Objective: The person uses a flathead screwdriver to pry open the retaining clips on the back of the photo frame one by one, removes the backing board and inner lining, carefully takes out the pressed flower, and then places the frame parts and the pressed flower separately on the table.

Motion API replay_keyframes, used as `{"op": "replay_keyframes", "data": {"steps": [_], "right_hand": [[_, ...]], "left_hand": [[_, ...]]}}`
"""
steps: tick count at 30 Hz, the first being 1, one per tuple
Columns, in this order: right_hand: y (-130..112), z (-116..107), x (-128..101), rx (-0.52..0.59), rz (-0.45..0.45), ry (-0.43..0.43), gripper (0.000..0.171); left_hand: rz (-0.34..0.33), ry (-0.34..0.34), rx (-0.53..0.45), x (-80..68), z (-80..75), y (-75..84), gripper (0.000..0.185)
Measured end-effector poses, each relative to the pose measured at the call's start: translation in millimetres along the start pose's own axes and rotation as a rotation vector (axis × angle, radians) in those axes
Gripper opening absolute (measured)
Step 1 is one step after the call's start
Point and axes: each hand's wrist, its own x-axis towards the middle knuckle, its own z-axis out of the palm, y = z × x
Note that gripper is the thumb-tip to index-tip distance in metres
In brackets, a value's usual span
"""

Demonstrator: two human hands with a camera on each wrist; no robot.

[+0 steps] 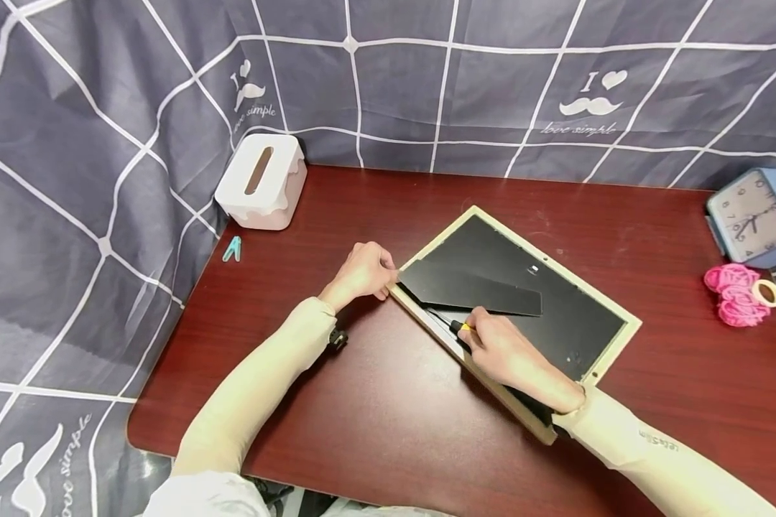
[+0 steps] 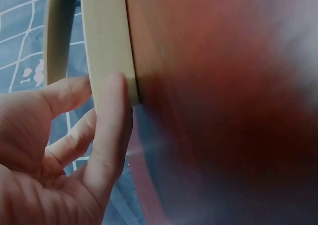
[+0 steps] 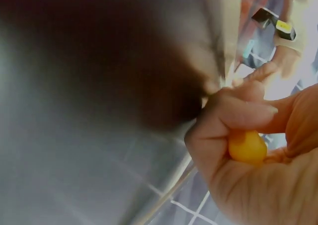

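Observation:
A cream-rimmed picture frame [image 1: 626, 321] lies face down and slanted on the dark red table [image 1: 375, 402]. Its black backing board [image 1: 562, 323] faces up, with the black stand flap [image 1: 472, 291] folded across it. My left hand [image 1: 362, 271] grips the frame's left corner. In the left wrist view the thumb [image 2: 112, 120] presses along the frame's edge [image 2: 107, 46], with the other fingers behind it. My right hand [image 1: 501, 348] holds a small tool with a yellow and black handle [image 1: 460, 327] at the frame's near edge. The yellow handle [image 3: 247, 147] sits inside my curled fingers; its tip is hidden.
A white tissue box [image 1: 261, 181] stands at the back left, with a blue clip [image 1: 232, 248] near it. At the right edge are a blue clock [image 1: 753, 217], pink cord [image 1: 731, 291] and a tape roll [image 1: 767, 292]. A grey checked cloth hangs behind and to the left.

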Motion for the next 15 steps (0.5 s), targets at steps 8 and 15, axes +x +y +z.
{"op": "replay_keyframes", "data": {"steps": [8, 15], "right_hand": [[-4, 5, -2, -0.006, -0.026, 0.055, 0.018], [-2, 10, 0, 0.012, -0.061, 0.018, 0.012]], "left_hand": [[-0.021, -0.018, -0.027, -22.6, 2.7, -6.6, 0.018], [-0.009, -0.019, -0.057, -26.5, 3.3, -7.7, 0.018]]}}
